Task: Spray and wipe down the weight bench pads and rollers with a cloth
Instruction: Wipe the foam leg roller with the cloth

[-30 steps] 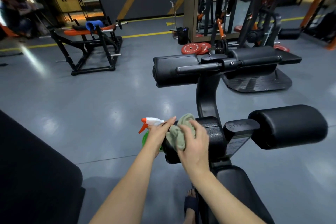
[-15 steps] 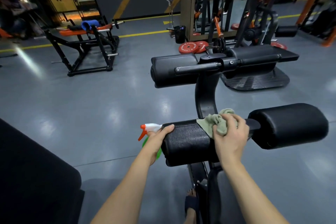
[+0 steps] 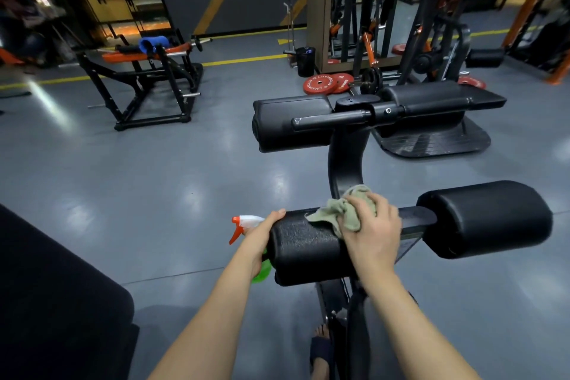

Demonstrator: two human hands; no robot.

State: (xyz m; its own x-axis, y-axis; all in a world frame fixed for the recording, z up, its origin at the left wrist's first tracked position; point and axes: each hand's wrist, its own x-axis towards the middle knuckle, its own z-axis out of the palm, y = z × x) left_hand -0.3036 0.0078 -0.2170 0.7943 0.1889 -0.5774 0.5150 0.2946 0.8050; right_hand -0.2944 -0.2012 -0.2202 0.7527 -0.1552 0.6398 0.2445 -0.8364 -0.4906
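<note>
Two hands meet at the near left roller [image 3: 302, 250], a black padded cylinder lying crosswise at the foot of the bench, and we take it as our marker for everything else.

On top of that roller, toward its right end, our right hand [image 3: 373, 231] has its fingers curled over a bunched grey-green cloth [image 3: 342, 210] and presses it down onto the padding. A loose corner of the cloth trails left along the roller's top.

At the roller's left end, our left hand [image 3: 262, 237] is wrapped round a spray bottle [image 3: 246, 220]. Its white head and orange trigger stick out to the left of the roller, and a bit of its green body shows just below the hand. The thumb tip touches the top edge of the roller's end.

To the right of the roller, on the same crossbar, sits the near right roller [image 3: 484, 219], untouched. Behind the roller a curved black post [image 3: 345, 163] rises to the far rollers [image 3: 287, 123].

Well beyond the roller, red weight plates [image 3: 319, 83] lie on the grey floor [image 3: 154, 179]. Below the roller we see a foot [image 3: 322, 348] in a dark sandal.
</note>
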